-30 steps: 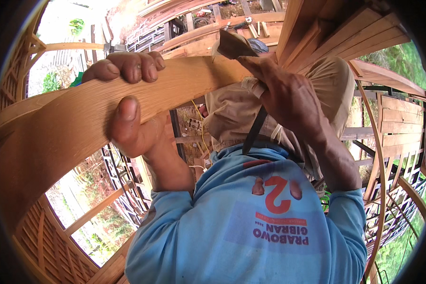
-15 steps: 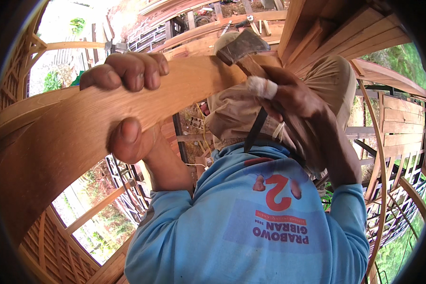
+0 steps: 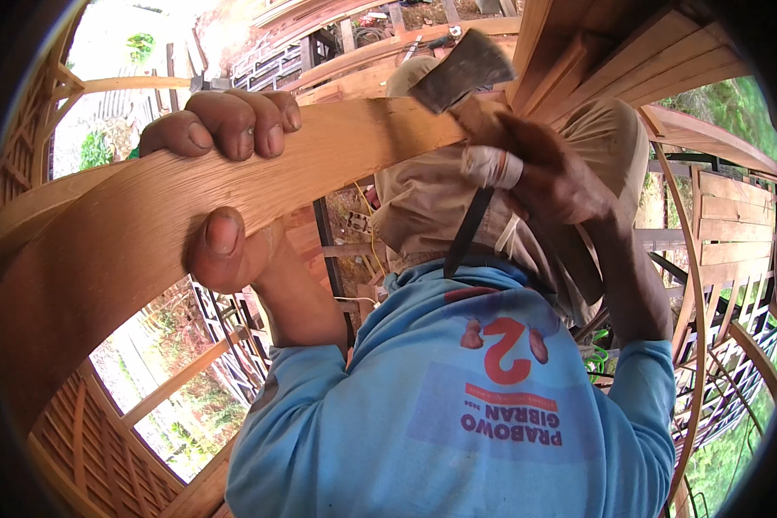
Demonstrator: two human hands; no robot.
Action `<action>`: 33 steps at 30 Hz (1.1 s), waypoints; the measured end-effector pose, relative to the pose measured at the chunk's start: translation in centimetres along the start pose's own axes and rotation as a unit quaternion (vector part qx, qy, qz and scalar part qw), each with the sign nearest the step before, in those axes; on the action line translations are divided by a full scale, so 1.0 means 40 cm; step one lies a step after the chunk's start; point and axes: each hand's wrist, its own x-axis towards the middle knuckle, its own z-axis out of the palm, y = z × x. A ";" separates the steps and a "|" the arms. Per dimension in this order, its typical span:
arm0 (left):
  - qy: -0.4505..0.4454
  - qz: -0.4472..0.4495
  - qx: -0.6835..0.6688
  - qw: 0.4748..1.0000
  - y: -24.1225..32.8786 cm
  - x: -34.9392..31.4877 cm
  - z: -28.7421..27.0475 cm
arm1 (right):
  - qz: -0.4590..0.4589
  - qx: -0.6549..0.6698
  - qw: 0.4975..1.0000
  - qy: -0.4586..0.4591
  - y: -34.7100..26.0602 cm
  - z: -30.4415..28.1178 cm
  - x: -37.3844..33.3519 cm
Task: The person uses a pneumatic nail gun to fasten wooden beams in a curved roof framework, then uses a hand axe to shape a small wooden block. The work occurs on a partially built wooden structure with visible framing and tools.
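Note:
A long, curved wooden board slants across my front from the lower left. My left hand clasps it by its width, several fingers over the far edge and the thumb along the near edge. In my right hand is the wooden handle of a hatchet, gripped close under the head. The dark metal hatchet head stands at the board's right end, overlapping it in view; whether they touch I cannot tell. A white wrap circles one right-hand finger.
My bent knee in tan trousers lies beyond the right hand. A dark strap hangs at my waist. Stacked planks rise at the far right, and wooden slats stand farther right. Timber framing surrounds me, with ground visible below.
The hatchet and my right hand have shifted right and a little away from me, toward the board's end. The board and my left hand have moved slightly left.

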 end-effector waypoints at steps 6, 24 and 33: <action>0.026 -0.006 0.011 1.000 -0.002 -0.002 0.011 | -0.171 -0.141 0.967 0.123 0.051 0.044 0.037; 0.043 -0.010 -0.024 0.999 -0.007 -0.014 0.004 | -0.196 -0.430 0.857 0.204 0.016 0.079 0.017; 0.075 0.004 -0.012 0.997 -0.019 -0.020 0.019 | -0.249 -0.417 0.856 0.179 0.036 0.072 0.034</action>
